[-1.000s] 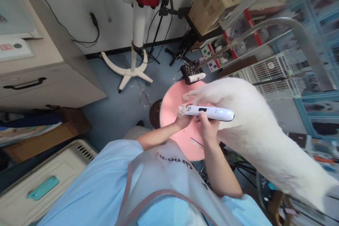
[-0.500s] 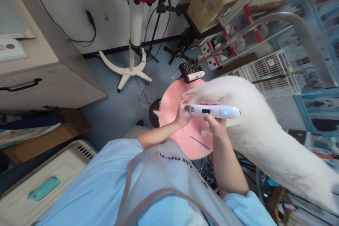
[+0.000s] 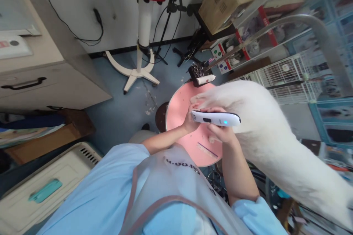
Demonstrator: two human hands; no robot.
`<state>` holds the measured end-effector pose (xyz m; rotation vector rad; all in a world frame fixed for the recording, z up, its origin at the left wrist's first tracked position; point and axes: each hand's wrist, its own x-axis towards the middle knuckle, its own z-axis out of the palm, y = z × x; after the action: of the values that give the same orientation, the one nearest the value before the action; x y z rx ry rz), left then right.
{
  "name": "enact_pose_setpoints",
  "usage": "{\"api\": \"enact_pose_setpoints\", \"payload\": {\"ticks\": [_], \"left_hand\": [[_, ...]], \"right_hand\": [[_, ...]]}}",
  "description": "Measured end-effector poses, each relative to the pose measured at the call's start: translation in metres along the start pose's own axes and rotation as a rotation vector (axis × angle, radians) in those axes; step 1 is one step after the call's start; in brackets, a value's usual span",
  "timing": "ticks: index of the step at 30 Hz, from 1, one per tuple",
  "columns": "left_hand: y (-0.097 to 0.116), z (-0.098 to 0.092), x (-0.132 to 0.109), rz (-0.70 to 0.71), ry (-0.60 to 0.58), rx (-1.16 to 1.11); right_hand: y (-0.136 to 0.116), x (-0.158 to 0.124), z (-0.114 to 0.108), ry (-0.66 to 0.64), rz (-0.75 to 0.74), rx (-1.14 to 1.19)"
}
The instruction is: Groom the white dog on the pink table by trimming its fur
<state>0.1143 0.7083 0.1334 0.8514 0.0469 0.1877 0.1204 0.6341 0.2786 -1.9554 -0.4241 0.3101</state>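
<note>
A white furry animal [image 3: 264,132] stands on a round pink table [image 3: 179,108]. My right hand [image 3: 222,134] is closed round a white electric clipper [image 3: 216,118] with a lit blue dot, its head pointing left. My left hand [image 3: 190,121] is closed on the animal's paw, right at the clipper's head. The paw itself is mostly hidden behind the clipper and my fingers. Another paw [image 3: 197,98] rests on the table just beyond.
A black tool holder with scissors and a white bottle [image 3: 201,75] sits at the table's far edge. A white stand [image 3: 142,51] with a red head rises from the blue floor. Drawers [image 3: 41,84] are left, wire cages [image 3: 289,77] right, a cream crate [image 3: 46,187] near left.
My right hand has turned the clipper and drawn it slightly left and down over the paw. My left hand stays closed on the paw. A loose tuft of fur seen earlier is gone.
</note>
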Motion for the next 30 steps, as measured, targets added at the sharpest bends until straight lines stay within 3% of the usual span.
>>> {"api": "enact_pose_setpoints", "payload": {"ticks": [4,7,11,15,21,23,26,30], "left_hand": [[0.005,0.004,0.001,-0.084,0.012,-0.037],[0.007,0.004,0.001,-0.127,0.031,0.038],[0.007,0.001,0.002,-0.068,0.022,0.143],[-0.003,-0.002,0.002,-0.015,0.03,0.101],[-0.007,-0.002,0.002,-0.117,0.048,-0.015],[-0.004,-0.003,0.001,-0.047,0.032,0.027],[0.001,-0.005,-0.002,0.075,-0.056,0.083],[-0.001,-0.005,-0.003,0.136,-0.058,0.061]], "right_hand": [[0.008,-0.005,0.002,0.161,0.07,0.062],[0.009,-0.007,0.003,0.295,-0.011,0.041],[0.003,-0.005,0.006,0.222,-0.064,-0.04],[0.0,-0.002,0.008,0.174,-0.054,-0.032],[0.001,-0.007,0.008,0.038,-0.083,-0.034],[0.003,-0.01,0.01,0.06,-0.098,-0.046],[0.008,-0.014,0.016,0.196,-0.117,-0.063],[0.016,-0.02,0.023,0.309,-0.12,-0.094]]}}
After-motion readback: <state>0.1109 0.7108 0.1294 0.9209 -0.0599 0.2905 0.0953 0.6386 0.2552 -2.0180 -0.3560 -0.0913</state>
